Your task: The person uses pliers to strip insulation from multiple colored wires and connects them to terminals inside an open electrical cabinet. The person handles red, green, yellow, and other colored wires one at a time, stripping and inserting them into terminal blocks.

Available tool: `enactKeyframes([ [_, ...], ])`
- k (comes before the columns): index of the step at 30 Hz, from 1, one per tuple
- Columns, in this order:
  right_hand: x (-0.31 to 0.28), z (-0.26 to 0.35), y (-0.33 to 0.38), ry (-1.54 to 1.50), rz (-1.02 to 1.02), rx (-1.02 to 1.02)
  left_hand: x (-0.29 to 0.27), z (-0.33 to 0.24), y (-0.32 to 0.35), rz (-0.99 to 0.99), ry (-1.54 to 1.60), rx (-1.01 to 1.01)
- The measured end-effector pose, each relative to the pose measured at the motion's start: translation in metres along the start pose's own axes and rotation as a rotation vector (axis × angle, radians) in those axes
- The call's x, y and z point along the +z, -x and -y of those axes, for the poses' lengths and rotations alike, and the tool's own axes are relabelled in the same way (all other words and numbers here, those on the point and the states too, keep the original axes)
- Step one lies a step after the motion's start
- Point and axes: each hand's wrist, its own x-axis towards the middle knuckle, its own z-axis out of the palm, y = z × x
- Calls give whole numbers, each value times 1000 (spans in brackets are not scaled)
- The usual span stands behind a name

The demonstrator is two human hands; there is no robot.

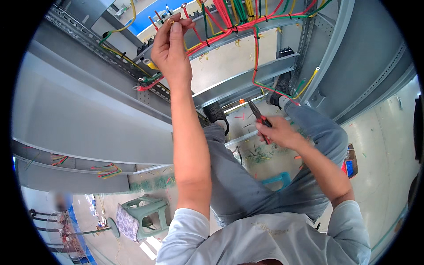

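Note:
My left hand (173, 53) is raised at the upper left, thumb and fingertips pinched on a small copper-coloured piece (171, 20); its exact kind is too small to make out. Red wires with lug ends (184, 6) stand close to those fingers. Lower down, between my knees, my right hand (280, 132) is closed round the red-and-black handles of long-nosed pliers (256, 109), whose dark jaws point up and away from me. Past my left hand runs a curved wire bundle (212, 42) of red, green and yellow wires, bound with black ties.
A grey metal cabinet frame (247, 77) surrounds my feet, with perforated rails at its sides. Wire scraps (260, 154) litter the floor. A green stool (145, 214) stands behind at the left, and an open box (351, 162) lies by my right knee.

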Motion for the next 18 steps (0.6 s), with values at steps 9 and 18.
enactKeyframes([
  [9,1,210,-32,807,-520,-737,0,-4,5,32,10,4],
  [18,10,229,-38,991,-688,-825,0,-5,7,17,-50,7],
])
